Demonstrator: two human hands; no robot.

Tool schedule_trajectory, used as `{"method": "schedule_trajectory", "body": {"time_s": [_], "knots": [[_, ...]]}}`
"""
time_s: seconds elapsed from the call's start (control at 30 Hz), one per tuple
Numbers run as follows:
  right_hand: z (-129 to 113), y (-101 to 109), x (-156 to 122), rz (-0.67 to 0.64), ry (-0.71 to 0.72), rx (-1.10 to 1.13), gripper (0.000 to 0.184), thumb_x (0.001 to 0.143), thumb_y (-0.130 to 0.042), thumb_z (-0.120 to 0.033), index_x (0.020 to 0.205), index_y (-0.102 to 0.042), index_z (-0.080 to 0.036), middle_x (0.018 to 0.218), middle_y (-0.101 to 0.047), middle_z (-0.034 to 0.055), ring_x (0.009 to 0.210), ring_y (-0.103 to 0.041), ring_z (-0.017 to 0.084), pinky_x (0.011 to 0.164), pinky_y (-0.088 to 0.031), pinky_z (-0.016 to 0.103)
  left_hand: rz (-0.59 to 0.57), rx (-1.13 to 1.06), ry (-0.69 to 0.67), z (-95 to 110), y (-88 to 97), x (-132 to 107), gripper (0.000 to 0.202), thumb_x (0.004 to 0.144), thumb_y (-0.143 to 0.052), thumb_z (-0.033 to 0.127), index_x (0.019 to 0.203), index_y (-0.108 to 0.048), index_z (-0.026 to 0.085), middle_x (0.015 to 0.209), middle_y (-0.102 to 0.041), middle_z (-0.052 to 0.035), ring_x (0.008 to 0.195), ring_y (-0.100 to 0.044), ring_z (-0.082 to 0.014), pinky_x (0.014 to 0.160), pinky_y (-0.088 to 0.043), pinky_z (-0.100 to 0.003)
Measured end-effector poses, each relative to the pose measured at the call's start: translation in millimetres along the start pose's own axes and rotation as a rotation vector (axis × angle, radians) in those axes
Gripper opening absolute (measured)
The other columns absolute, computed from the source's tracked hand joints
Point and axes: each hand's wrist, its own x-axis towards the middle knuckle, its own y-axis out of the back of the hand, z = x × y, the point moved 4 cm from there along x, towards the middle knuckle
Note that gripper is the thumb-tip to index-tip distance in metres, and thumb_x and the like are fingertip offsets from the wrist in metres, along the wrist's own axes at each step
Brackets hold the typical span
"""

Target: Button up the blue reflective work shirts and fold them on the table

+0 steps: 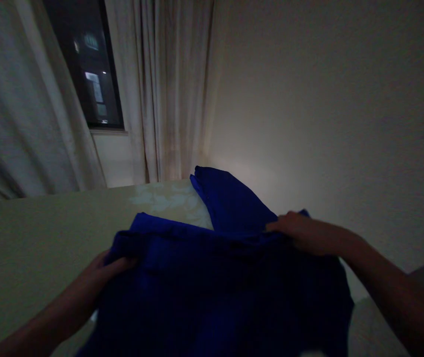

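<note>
Keep even tension along the blue cloth's (212, 282) top edge, held on the near side of the pale patterned surface (159, 198), the left hand (98, 276) pinching one corner, the right hand (303, 230) gripping toward the other.

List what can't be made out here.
Head view:
Bare left hand: most fingers, hidden behind wide dark-blue cloth.
That cloth: lower end cut off by bottom edge; lower folds lost in shadow.
Farther dark-blue fabric flap: lower end hidden behind held cloth; can't tell if joined.
Black-framed glass window: outside shapes, dark and blurred.
</note>
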Motion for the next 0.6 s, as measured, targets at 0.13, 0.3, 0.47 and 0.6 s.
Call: {"method": "schedule_trajectory", "body": {"time_s": [0.13,0.3,0.47,0.6], "knots": [[19.7,121.7,96.7,0.345,-0.059,-0.457,0.022,0.100,-0.054,-0.016,0.107,-0.075,-0.015,0.127,-0.071,0.0145,0.136,-0.051,0.037,0.114,-0.033,0.064,-0.308,-0.274,-0.025,-15.9,-132.8,5.3,0.069,0.053,-0.091,0.044,0.116,-0.071,0.024,0.123,-0.077,-0.0110,0.114,-0.071,-0.0341,0.092,-0.061,-0.040],[-23.0,130.1,213.4,0.967,-0.036,-0.464,0.053,0.105,-0.043,-0.012,0.159,-0.039,-0.014,0.163,-0.038,0.0217,0.150,-0.036,0.033,0.121,-0.028,0.059,-0.518,-0.413,-0.034,-62.7,-250.1,8.7,0.078,0.061,-0.092,0.051,0.128,-0.061,0.027,0.146,-0.062,-0.0145,0.131,-0.062,-0.0315,0.098,-0.056,-0.040],[12.7,3.8,263.5,0.550,-0.251,-0.262,0.053,0.100,-0.060,-0.028,0.150,-0.050,-0.014,0.142,-0.060,0.0218,0.134,-0.056,0.035,0.112,-0.044,0.051,-0.727,-0.005,0.025,-131.3,-245.0,4.9,0.070,0.048,-0.099,0.046,0.107,-0.067,0.023,0.112,-0.074,-0.0163,0.102,-0.072,-0.0362,0.092,-0.055,-0.051],[81.0,-44.5,238.3,0.450,-0.388,-0.098,0.070,0.100,-0.059,-0.055,0.149,-0.050,-0.007,0.146,-0.055,0.0271,0.139,-0.052,0.037,0.117,-0.040,0.048,-0.349,-0.045,-0.256,-96.2,-196.0,31.8,0.085,0.069,-0.088,0.052,0.140,-0.051,0.022,0.154,-0.049,-0.0222,0.139,-0.053,-0.0348,0.103,-0.053,-0.041]]}}
